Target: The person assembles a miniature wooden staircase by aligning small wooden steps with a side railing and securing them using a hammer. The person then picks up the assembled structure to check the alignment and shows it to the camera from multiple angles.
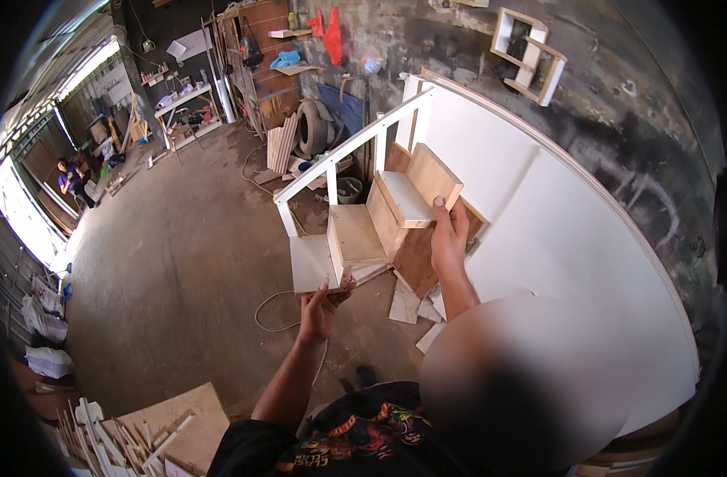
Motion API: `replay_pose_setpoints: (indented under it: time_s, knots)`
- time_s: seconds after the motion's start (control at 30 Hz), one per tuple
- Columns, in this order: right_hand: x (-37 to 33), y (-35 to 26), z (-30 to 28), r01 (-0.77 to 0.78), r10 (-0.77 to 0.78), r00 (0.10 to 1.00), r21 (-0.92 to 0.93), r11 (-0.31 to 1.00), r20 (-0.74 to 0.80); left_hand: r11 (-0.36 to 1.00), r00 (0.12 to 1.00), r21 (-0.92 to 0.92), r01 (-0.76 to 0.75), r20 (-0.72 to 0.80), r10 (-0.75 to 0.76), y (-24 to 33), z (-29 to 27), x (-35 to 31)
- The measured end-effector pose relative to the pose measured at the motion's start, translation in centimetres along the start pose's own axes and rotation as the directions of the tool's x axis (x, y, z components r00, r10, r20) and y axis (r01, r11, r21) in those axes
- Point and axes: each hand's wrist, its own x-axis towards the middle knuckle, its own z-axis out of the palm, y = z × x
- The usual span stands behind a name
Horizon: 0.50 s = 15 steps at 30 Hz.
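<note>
Between my hands is a small wooden staircase [357, 232], with plywood and white step faces rising toward the right. A white railing [351, 146] on short posts runs along its far side. My left hand [319, 312] grips the front edge of the lowest step, fingers curled under and partly hidden. Around the end of the upper step my right hand [449, 232] is closed, its thumb on top. A brown board [417, 258] shows below the upper steps; whether it is joined to them I cannot tell.
A large white panel [570, 238] stands at right by the dark wall. Offcuts [404, 304] and a cord [260, 312] lie on the floor. Wood strips [133, 437] lie front left. Tires [309, 127] stand behind. A person [75, 183] sits far left near a workbench [184, 99].
</note>
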Motion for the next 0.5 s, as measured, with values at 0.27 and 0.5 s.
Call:
replay_pose_setpoints:
  time_s: [0.27, 0.5]
  knots:
    - [10.4, 4.8, 7.5, -0.029, 0.044, 0.99, 0.117, 0.993, -0.132, 0.988, 0.988, -0.143, 0.066, 0.15, -0.044, -1.5, -12.6, 8.8]
    - [17.3, 11.9, 13.7, -0.163, 0.177, 0.984, 0.307, 0.938, -0.018, 0.995, 0.995, 0.058, 0.084, 0.045, -0.086, 4.2, -17.0, 21.1]
